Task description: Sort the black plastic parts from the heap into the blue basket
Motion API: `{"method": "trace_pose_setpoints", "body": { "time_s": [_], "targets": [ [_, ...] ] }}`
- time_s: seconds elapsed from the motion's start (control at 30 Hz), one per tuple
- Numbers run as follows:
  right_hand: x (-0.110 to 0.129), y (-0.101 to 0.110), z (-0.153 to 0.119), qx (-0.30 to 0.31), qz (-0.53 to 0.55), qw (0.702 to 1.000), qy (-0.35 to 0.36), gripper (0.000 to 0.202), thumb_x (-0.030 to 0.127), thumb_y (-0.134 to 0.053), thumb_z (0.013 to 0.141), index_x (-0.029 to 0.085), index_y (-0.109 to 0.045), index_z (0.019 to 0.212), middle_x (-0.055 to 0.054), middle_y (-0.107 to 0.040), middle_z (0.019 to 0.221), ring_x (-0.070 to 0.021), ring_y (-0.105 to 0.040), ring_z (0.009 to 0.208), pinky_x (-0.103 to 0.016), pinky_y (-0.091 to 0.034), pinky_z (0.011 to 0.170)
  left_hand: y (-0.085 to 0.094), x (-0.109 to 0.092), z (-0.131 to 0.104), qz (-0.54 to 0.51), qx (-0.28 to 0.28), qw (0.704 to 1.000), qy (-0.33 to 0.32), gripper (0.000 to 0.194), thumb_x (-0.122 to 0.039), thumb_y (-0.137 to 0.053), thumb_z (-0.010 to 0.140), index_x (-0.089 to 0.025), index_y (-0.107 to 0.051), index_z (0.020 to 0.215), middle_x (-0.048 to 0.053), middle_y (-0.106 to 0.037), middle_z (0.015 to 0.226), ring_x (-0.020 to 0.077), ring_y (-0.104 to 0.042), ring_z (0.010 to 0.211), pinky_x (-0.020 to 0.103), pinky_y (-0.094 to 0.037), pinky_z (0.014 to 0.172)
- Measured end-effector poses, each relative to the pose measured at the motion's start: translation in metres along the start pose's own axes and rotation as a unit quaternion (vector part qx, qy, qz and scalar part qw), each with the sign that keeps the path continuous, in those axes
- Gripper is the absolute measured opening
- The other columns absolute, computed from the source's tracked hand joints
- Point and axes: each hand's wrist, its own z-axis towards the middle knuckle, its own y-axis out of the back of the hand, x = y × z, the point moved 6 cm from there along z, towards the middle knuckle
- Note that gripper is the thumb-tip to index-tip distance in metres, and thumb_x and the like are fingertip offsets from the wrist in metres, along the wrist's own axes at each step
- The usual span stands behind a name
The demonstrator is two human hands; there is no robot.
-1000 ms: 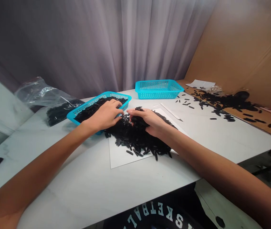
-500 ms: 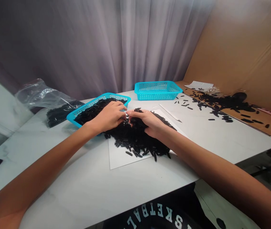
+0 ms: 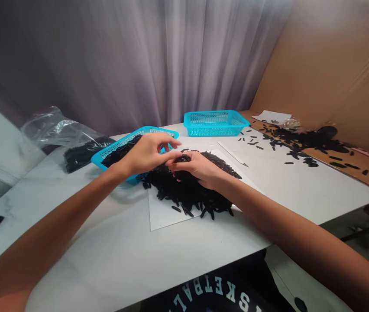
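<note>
A heap of small, glossy black elongated pieces (image 3: 187, 190) is piled on a white sheet (image 3: 160, 216). Over its back part, my right hand (image 3: 200, 167) is turned partly upward, fingers curled around several of these black pieces. My left hand (image 3: 150, 151) hovers beside it, thumb and fingers spread apart with nothing visible between them. Its thumb tip reaches the right hand's fingertips; whether they touch I cannot tell. Behind and below the left hand, a blue basket (image 3: 98, 158) tilts against the heap, holding more black pieces.
Another blue basket (image 3: 217, 130) stands at the back. A utility knife (image 3: 233, 154) lies right of the heap. Black pieces (image 3: 311, 141) are scattered at the right on a brown board. A clear plastic bag (image 3: 57, 130) with black contents lies at the left.
My left hand has lifted slightly and its fingers have spread, where before they were bent down at the pieces. My right hand stays nearly in place, its fingers turned a little more leftward.
</note>
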Motion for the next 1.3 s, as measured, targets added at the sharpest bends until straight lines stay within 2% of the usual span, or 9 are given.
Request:
{"method": "trace_pose_setpoints", "body": {
  "time_s": [0.1, 0.2, 0.43, 0.6, 0.8, 0.93, 1.1, 1.2, 1.3],
  "targets": [
    [-0.001, 0.0, 0.0, 0.006, -0.022, 1.0, -0.002, 0.008, 0.019, -0.075, 0.069, 0.015, -0.067, 0.071, -0.001, -0.063, 0.068, -0.0137, -0.057, 0.066, -0.028, -0.044, 0.064, -0.01, -0.01, -0.001, -0.02, 0.003, 1.0, -0.016, 0.015, -0.026, -0.069, 0.084, -0.019, -0.078, 0.094, 0.002, -0.076, 0.086, 0.0133, -0.064, 0.072, 0.025, -0.049, 0.065],
    [-0.001, 0.001, 0.0, 0.001, -0.005, 1.0, -0.012, 0.01, 0.02, -0.075, 0.07, 0.016, -0.066, 0.071, -0.001, -0.063, 0.069, -0.0138, -0.057, 0.065, -0.029, -0.045, 0.063, -0.009, -0.004, -0.001, -0.064, -0.011, 0.998, 0.005, 0.013, -0.018, -0.068, 0.081, -0.017, -0.079, 0.088, 0.003, -0.077, 0.085, 0.0145, -0.069, 0.076, 0.025, -0.053, 0.07],
    [0.002, 0.001, -0.001, -0.01, 0.03, 0.999, -0.008, 0.014, 0.024, -0.075, 0.073, 0.016, -0.064, 0.074, 0.0, -0.061, 0.07, -0.0126, -0.056, 0.064, -0.027, -0.044, 0.06, -0.008, 0.013, 0.0, -0.169, -0.012, 0.983, 0.075, 0.024, -0.021, -0.073, 0.078, -0.013, -0.075, 0.1, 0.006, -0.078, 0.085, 0.0184, -0.074, 0.079, 0.03, -0.061, 0.077],
    [0.0, 0.008, 0.001, -0.068, 0.064, 0.996, 0.011, 0.02, 0.033, -0.078, 0.076, 0.017, -0.066, 0.08, 0.0, -0.061, 0.072, -0.0142, -0.057, 0.068, -0.028, -0.045, 0.06, -0.001, 0.024, 0.0, -0.206, -0.049, 0.97, 0.121, 0.03, -0.022, -0.08, 0.073, -0.012, -0.075, 0.102, 0.009, -0.078, 0.096, 0.0217, -0.074, 0.092, 0.035, -0.06, 0.088],
    [0.001, 0.016, 0.003, -0.1, 0.087, 0.99, 0.04, 0.015, 0.03, -0.075, 0.077, 0.018, -0.066, 0.079, 0.0, -0.061, 0.068, -0.0141, -0.056, 0.064, -0.028, -0.046, 0.06, -0.003, 0.033, -0.002, -0.234, -0.02, 0.958, 0.161, 0.037, -0.026, -0.084, 0.071, -0.015, -0.074, 0.105, 0.008, -0.078, 0.09, 0.0221, -0.074, 0.09, 0.036, -0.059, 0.087],
    [0.0, 0.015, 0.003, -0.088, 0.12, 0.989, 0.018, 0.013, 0.027, -0.074, 0.076, 0.019, -0.066, 0.081, 0.001, -0.061, 0.068, -0.0136, -0.056, 0.062, -0.028, -0.045, 0.06, -0.005, 0.035, -0.002, -0.27, -0.019, 0.946, 0.179, 0.037, -0.028, -0.085, 0.07, -0.015, -0.072, 0.101, 0.007, -0.077, 0.083, 0.0202, -0.073, 0.083, 0.035, -0.058, 0.082],
    [0.002, 0.014, 0.001, -0.075, 0.152, 0.985, -0.013, 0.008, 0.026, -0.067, 0.084, 0.019, -0.064, 0.082, 0.0, -0.061, 0.069, -0.0124, -0.055, 0.061, -0.026, -0.044, 0.06, -0.01, 0.041, -0.002, -0.34, -0.01, 0.921, 0.192, 0.034, -0.033, -0.086, 0.07, -0.016, -0.072, 0.096, 0.003, -0.074, 0.078, 0.0158, -0.07, 0.078, 0.032, -0.057, 0.081],
    [0.001, 0.015, 0.001, -0.079, 0.153, 0.985, -0.017, 0.008, 0.025, -0.064, 0.088, 0.018, -0.064, 0.083, 0.0, -0.06, 0.068, -0.0121, -0.055, 0.059, -0.026, -0.043, 0.059, -0.009, 0.039, -0.002, -0.3, 0.002, 0.942, 0.153, 0.028, -0.038, -0.081, 0.076, -0.017, -0.074, 0.093, 0.003, -0.072, 0.077, 0.0151, -0.067, 0.076, 0.03, -0.056, 0.077],
    [0.0, 0.017, 0.002, -0.089, 0.147, 0.985, -0.009, 0.008, 0.024, -0.063, 0.089, 0.017, -0.065, 0.084, 0.0, -0.061, 0.068, -0.0118, -0.054, 0.057, -0.026, -0.043, 0.059, -0.003, 0.028, -0.001, -0.187, 0.004, 0.98, 0.072, 0.024, -0.039, -0.075, 0.082, -0.016, -0.077, 0.09, 0.005, -0.073, 0.081, 0.0163, -0.067, 0.077, 0.03, -0.055, 0.076]
  ]
}}
